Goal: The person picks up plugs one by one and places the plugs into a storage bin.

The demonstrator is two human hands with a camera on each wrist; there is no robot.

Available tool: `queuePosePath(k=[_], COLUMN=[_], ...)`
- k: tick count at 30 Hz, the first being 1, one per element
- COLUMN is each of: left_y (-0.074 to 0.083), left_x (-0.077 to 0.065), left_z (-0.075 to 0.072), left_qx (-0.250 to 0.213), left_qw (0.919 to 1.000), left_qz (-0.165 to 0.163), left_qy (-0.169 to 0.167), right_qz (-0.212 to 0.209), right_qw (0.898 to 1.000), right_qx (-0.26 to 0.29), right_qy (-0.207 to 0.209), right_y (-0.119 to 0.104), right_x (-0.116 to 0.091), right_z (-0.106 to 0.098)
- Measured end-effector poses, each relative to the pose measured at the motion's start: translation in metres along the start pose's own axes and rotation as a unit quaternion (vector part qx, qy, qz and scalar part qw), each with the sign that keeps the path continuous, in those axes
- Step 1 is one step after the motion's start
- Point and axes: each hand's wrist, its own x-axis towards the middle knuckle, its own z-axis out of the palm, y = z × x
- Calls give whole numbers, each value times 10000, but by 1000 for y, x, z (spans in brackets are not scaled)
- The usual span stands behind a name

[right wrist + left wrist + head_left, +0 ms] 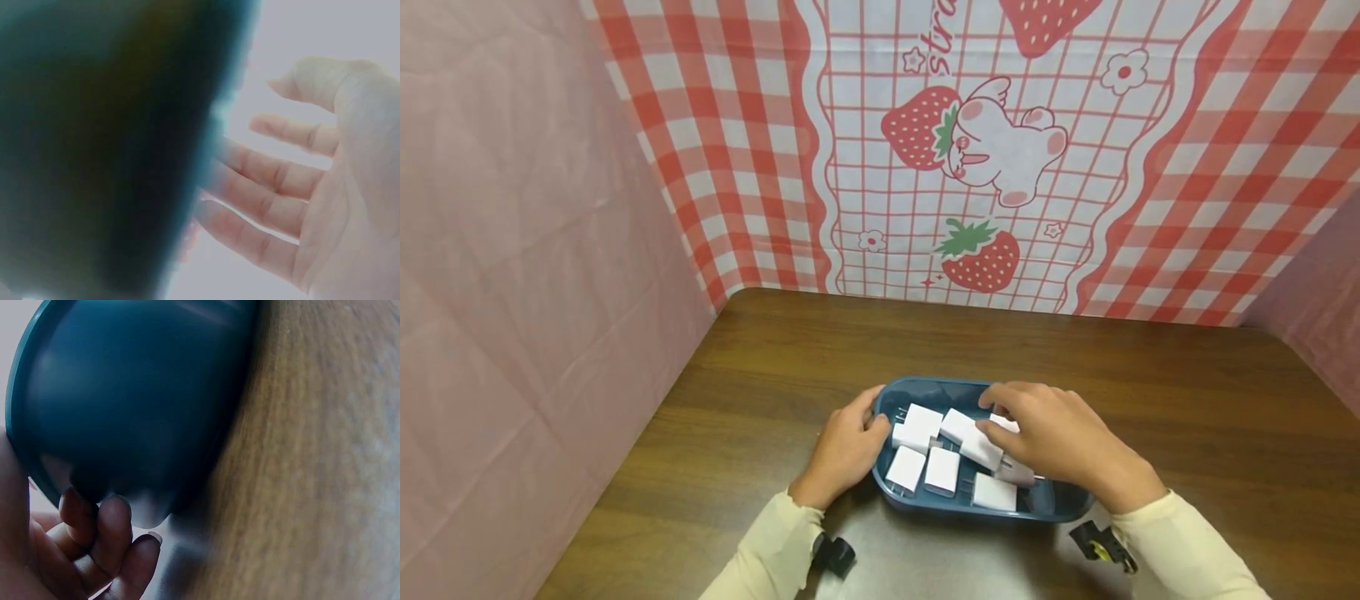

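Note:
A blue oblong plastic bin [925,381] stands on the table with several white plug-in chargers [942,472] lying loose inside, some with metal prongs showing. My left hand [847,446] grips the bin's left end, thumb over the rim; the left wrist view has its curled fingers [114,528] against the outer wall [137,394]. Over the right half of the bin is my right hand [1052,433], thumb and fingers spread above a charger [981,448] and partly hiding others. In the right wrist view that hand [312,181] has its fingers extended past the blurred bin side [125,125].
The bin is near the front of a brown wood-grain table [805,350]. A red checked cloth with strawberries [917,125] hangs along the back edge, and pink cloth [535,250] closes off the left side. Dark devices [835,554] are worn at both wrists.

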Motion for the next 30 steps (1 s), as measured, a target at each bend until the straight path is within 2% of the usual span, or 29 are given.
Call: queuePosePath(k=[12, 30], left_y=[-1, -1], left_x=[0, -1], left_z=[1, 2], left_qx=[-5, -34], left_qw=[10000, 10000], left_qz=[-38, -85], left_qy=[-9, -17], right_qz=[573, 1267], right_qw=[9981, 9912], right_qx=[176, 321], right_qy=[108, 193], right_y=[17, 55], right_x=[-12, -51], right_z=[-14, -19])
